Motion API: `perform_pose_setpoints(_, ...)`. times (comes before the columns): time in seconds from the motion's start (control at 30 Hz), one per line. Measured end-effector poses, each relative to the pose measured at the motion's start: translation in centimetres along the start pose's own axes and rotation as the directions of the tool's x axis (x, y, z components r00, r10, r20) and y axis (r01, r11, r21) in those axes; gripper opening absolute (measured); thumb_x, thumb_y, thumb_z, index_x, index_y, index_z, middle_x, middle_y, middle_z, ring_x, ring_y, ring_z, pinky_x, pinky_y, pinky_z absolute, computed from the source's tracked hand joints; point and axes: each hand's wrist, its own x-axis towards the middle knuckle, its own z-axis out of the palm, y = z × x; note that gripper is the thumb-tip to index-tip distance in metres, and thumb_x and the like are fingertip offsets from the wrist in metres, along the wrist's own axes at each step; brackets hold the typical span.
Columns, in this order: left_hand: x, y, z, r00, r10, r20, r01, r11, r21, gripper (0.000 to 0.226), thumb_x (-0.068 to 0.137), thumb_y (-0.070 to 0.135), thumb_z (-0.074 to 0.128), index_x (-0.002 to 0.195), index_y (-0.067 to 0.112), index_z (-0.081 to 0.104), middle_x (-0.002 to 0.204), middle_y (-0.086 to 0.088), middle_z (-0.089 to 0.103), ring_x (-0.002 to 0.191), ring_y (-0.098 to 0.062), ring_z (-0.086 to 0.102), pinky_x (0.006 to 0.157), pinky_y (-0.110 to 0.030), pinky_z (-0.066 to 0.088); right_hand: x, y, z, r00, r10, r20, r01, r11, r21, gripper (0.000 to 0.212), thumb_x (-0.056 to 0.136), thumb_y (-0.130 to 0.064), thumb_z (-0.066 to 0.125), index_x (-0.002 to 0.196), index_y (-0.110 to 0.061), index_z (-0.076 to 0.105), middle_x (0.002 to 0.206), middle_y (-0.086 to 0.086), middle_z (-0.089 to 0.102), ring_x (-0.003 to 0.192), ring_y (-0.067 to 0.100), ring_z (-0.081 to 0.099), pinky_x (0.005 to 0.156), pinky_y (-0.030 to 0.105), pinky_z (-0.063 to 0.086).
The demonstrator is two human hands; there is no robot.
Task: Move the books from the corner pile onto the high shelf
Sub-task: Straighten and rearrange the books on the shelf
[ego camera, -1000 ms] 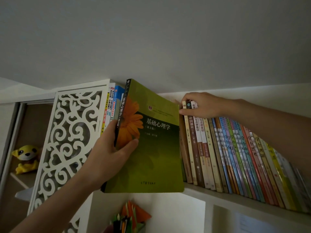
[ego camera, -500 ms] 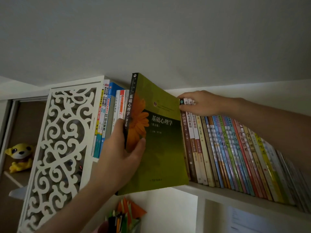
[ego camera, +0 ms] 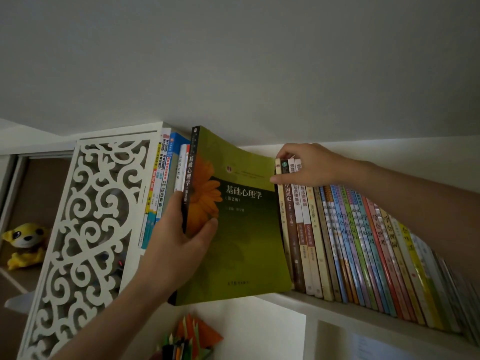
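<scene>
A tall green book [ego camera: 241, 229] with an orange flower on its cover stands partly in the gap on the high white shelf [ego camera: 345, 311]. My left hand [ego camera: 179, 242] grips its black spine, thumb on the cover. My right hand [ego camera: 306, 165] holds the tops of the first books in the leaning row [ego camera: 363, 242] to the right, fingers curled over them. A smaller group of upright books [ego camera: 163, 183] stands left of the green one. The book's bottom corner hangs below the shelf edge.
A white carved panel [ego camera: 85, 229] closes the shelf's left end. A yellow plush toy [ego camera: 23, 242] sits in a brown compartment at far left. Coloured paper and pens [ego camera: 189, 339] stick up below the shelf. The ceiling is close above the books.
The green book has slid further into the gap, between the left group and the leaning row. My right hand stays on the row's tops, holding them aside.
</scene>
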Motion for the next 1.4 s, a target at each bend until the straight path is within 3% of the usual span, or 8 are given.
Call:
perform_pose_setpoints(0.13, 0.5, 0.8, -0.5, 0.999, -0.045, 0.009, 0.044, 0.998, 0.040, 0.032, 0.084, 0.028, 0.068, 0.110, 0.034, 0.051, 0.110, 0.003, 0.062, 0.101, -0.021, 0.062, 0.080, -0.049, 0.056, 0.3, -0.3, 0.5, 0.999, 0.009, -0.049, -0.011, 0.999, -0.039, 0.049, 0.071, -0.057, 0.074, 0.101, -0.024, 0.052, 0.092, -0.003, 0.066, 0.075, 0.009, 0.066, 0.069, 0.033, 0.058)
perform_pose_setpoints(0.27, 0.9, 2.2, -0.7, 0.999, -0.030, 0.021, 0.028, 0.993, 0.117, 0.033, 0.086, 0.025, 0.066, 0.114, 0.029, 0.049, 0.104, 0.002, 0.062, 0.094, -0.019, 0.063, 0.073, -0.043, 0.057, 0.5, -0.3, 1.1, 0.993, 0.012, -0.118, -0.018, 0.999, -0.051, 0.052, 0.066, -0.061, 0.074, 0.095, -0.024, 0.052, 0.087, -0.005, 0.064, 0.072, 0.009, 0.065, 0.068, 0.036, 0.057)
perform_pose_setpoints(0.47, 2.8, 4.4, -3.1, 0.981, -0.126, 0.146, 0.124, 0.992, 0.025, 0.038, 0.077, 0.019, 0.073, 0.110, 0.031, 0.060, 0.096, 0.000, 0.072, 0.086, -0.023, 0.071, 0.079, -0.049, 0.056, 0.7, 0.0, 0.7, 0.996, 0.069, -0.059, -0.065, 0.995, 0.073, 0.030, 0.081, -0.042, 0.070, 0.102, -0.024, 0.058, 0.107, -0.006, 0.062, 0.093, 0.013, 0.063, 0.067, 0.024, 0.047)
perform_pose_setpoints(0.6, 3.1, 4.7, -4.0, 0.952, -0.172, 0.253, 0.209, 0.969, -0.129, 0.042, 0.065, 0.021, 0.073, 0.107, 0.028, 0.067, 0.093, -0.005, 0.075, 0.082, -0.028, 0.073, 0.077, -0.047, 0.056, 0.8, 0.4, 0.5, 0.996, 0.082, -0.030, -0.077, 0.989, 0.128, 0.024, 0.089, -0.032, 0.062, 0.112, -0.027, 0.058, 0.125, -0.004, 0.058, 0.116, 0.018, 0.053, 0.083, 0.032, 0.039)
perform_pose_setpoints(0.77, 3.4, 1.8, -2.9, 0.893, -0.326, 0.309, 0.416, 0.862, -0.290, 0.034, 0.076, 0.011, 0.067, 0.109, 0.020, 0.066, 0.093, -0.012, 0.074, 0.077, -0.030, 0.073, 0.059, -0.039, 0.060, 0.6, 0.2, -0.4, 0.990, 0.082, 0.116, -0.098, 0.986, 0.136, 0.025, 0.098, -0.024, 0.047, 0.122, -0.027, 0.054, 0.124, -0.002, 0.058, 0.115, 0.020, 0.052, 0.094, 0.040, 0.042)
perform_pose_setpoints(0.9, 3.2, -0.8, -1.9, 0.838, -0.430, 0.337, 0.530, 0.788, -0.313, 0.040, 0.077, 0.013, 0.068, 0.116, 0.019, 0.062, 0.098, -0.015, 0.073, 0.082, -0.033, 0.072, 0.062, -0.041, 0.059, 0.2, -0.3, -0.7, 0.991, 0.068, 0.118, -0.083, 0.988, 0.129, 0.029, 0.103, -0.033, 0.033, 0.118, -0.024, 0.055, 0.123, -0.001, 0.058, 0.111, 0.018, 0.053, 0.091, 0.037, 0.041)
perform_pose_setpoints(1.03, 2.8, -1.8, -1.7, 0.898, -0.389, 0.207, 0.431, 0.873, -0.227, 0.037, 0.084, 0.011, 0.068, 0.116, 0.026, 0.061, 0.100, -0.007, 0.073, 0.082, -0.025, 0.073, 0.060, -0.035, 0.057, -0.1, 0.1, -0.4, 0.997, 0.049, 0.059, -0.054, 0.995, 0.088, 0.040, 0.087, -0.056, 0.057, 0.113, -0.026, 0.054, 0.132, -0.003, 0.056, 0.111, 0.015, 0.057, 0.087, 0.031, 0.043)
perform_pose_setpoints(1.4, 0.7, 0.8, -2.0, 0.983, -0.081, 0.167, 0.106, 0.984, -0.146, 0.047, 0.083, 0.012, 0.067, 0.123, 0.032, 0.052, 0.105, 0.005, 0.068, 0.086, -0.008, 0.070, 0.056, -0.022, 0.057, -0.3, 0.3, -0.1, 0.998, 0.034, -0.059, -0.029, 0.997, 0.078, 0.038, 0.080, -0.040, 0.071, 0.111, -0.023, 0.057, 0.110, 0.000, 0.067, 0.077, 0.007, 0.064, 0.066, 0.023, 0.052)
